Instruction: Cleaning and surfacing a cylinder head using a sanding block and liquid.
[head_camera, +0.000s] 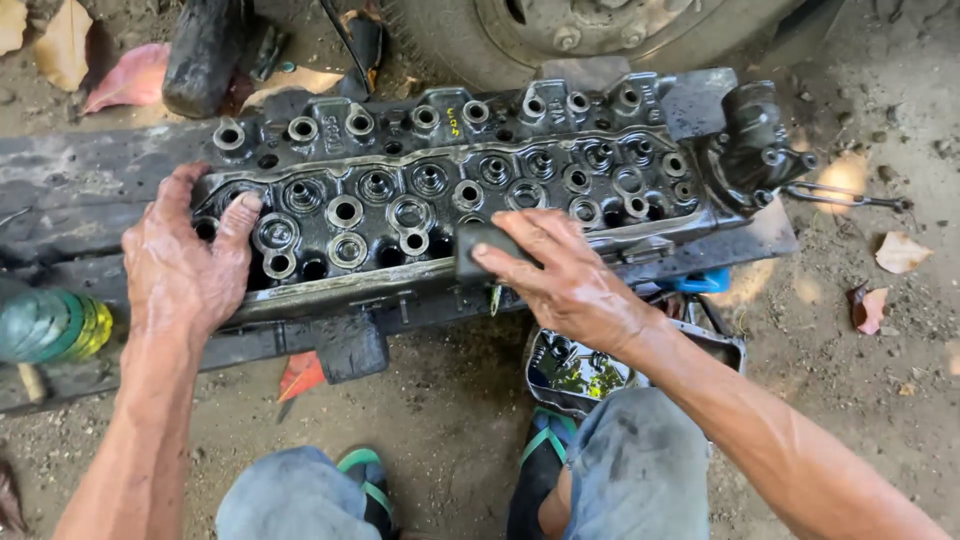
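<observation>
A dark, oily engine cylinder head (480, 180) lies lengthwise on a black plank (70, 195) over dirt ground. It shows rows of valve guides and spring seats. My left hand (185, 265) rests flat on its left end, fingers spread over the rim and first openings. My right hand (560, 275) grips a small dark block (480, 245) and presses it against the head's near edge, about the middle.
A vehicle tyre and wheel (540, 30) stand just behind the head. A green spool-like object (50, 325) lies at left. A metal tray of small parts (580, 370) sits by my feet in green sandals (545, 450). A thin tool (850, 197) and dry leaves lie at right.
</observation>
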